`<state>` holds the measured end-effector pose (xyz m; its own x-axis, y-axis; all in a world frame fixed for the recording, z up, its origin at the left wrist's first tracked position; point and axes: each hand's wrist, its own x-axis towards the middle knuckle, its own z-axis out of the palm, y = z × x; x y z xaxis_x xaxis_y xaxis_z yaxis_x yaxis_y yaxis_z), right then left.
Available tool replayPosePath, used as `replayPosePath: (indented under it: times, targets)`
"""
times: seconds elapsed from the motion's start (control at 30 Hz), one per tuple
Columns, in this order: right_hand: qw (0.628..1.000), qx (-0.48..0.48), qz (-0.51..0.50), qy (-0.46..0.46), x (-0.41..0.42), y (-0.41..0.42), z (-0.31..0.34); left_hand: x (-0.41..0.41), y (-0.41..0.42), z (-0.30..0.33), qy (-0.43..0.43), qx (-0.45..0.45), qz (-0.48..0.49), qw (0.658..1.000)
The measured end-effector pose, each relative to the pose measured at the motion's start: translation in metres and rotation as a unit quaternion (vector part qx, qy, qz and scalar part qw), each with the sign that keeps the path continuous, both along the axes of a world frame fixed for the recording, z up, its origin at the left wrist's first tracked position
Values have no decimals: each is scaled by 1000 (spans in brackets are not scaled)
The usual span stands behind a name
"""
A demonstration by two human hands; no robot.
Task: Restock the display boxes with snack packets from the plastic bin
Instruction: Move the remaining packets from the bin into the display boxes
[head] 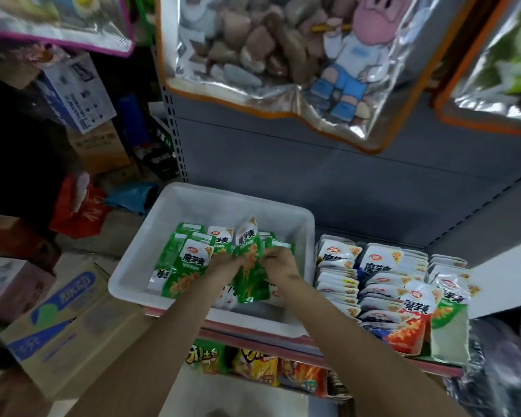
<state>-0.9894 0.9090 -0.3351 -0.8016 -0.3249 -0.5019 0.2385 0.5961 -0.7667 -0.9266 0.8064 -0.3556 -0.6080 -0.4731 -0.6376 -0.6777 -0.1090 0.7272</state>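
Observation:
A white plastic bin (pixel 175 206) sits on the shelf, holding several green and white snack packets (pixel 184 266). Both my hands reach into it. My left hand (pixel 223 264) and my right hand (pixel 278 261) together grip a small bunch of green packets (pixel 248 275) held upright between them. To the right of the bin stand display boxes (pixel 447 341) packed with rows of white, red and green packets (pixel 382 272).
Large foil snack bags (pixel 268 55) hang overhead against the grey shelf back. Cardboard cartons (pixel 63 323) are stacked at the left, beside a red plastic bag (pixel 79 212). Chip packets (pixel 253 362) fill the shelf below.

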Motion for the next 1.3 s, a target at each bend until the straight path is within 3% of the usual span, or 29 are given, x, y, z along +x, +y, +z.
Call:
replayPosePath:
  times: [0.17,0.3,0.47,0.57,0.63,0.8,0.93,1.1,1.3]
  targets:
    - [992,-88,41,82,-12,35,36,4,23,49,190,21,71,979]
    - [976,-189,-5,107,-29,76,65,-8,58,78,232,-34,-33,972]
    - [954,-245,-76,154,-51,147,90,-38,123,99,270,-98,-137,948]
    - [946,-259,-96,170,-61,196,96,-60,164,102,274,-188,-193,923]
    - [941,-258,-105,191,-66,229,99,-71,191,100,252,-287,-267,885]
    - [919,-233,-187,256,-83,298,95,-85,245,91,178,-499,-453,717]
    - [929,-145,-178,290,-95,332,74,-93,271,75,144,-551,-496,655]
    - [950,-110,-135,260,-104,350,43,-100,283,63,111,-584,-464,657]
    - [954,-14,24,300,-104,353,28,-102,286,66,95,-590,-440,671]
